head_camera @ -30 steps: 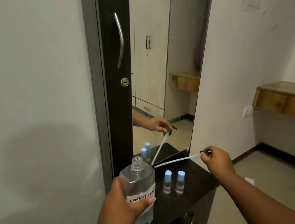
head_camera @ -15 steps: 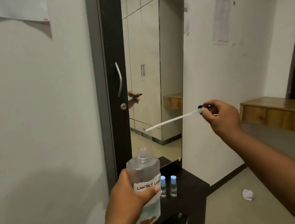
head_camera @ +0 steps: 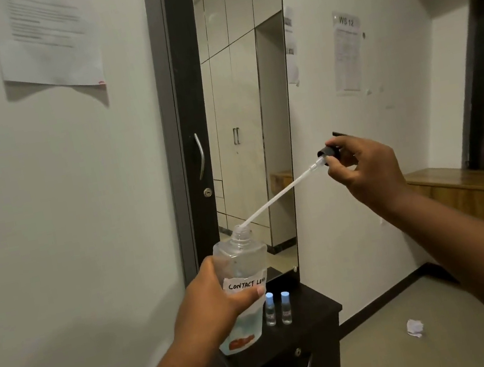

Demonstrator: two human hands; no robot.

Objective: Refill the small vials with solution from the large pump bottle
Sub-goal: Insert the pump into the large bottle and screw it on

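Between the two raised hands, a white dip tube (head_camera: 281, 193) slopes from upper right to lower left, its lower tip at the open mouth of the large pump bottle (head_camera: 241, 283); whether the tip has entered the neck cannot be told. Right hand (head_camera: 364, 171): fingers closed around the black pump head (head_camera: 329, 151) at the tube's upper end, held up and to the right of the bottle. Left hand (head_camera: 210, 305): wrapped around the clear bottle's body from its left side, thumb pressed just under a handwritten label reading "CONTACT LEN…", bottle held tilted slightly, clear of the surface below. Just below and to the right of the left-hand grip, two small vials (head_camera: 278, 309) with blue caps stand upright side by side, close together, on the dark cabinet top (head_camera: 317, 307). Behind the bottle rises a tall mirror (head_camera: 250, 110) in a dark frame. On the floor, below the right forearm, lies a crumpled paper scrap (head_camera: 415, 328).
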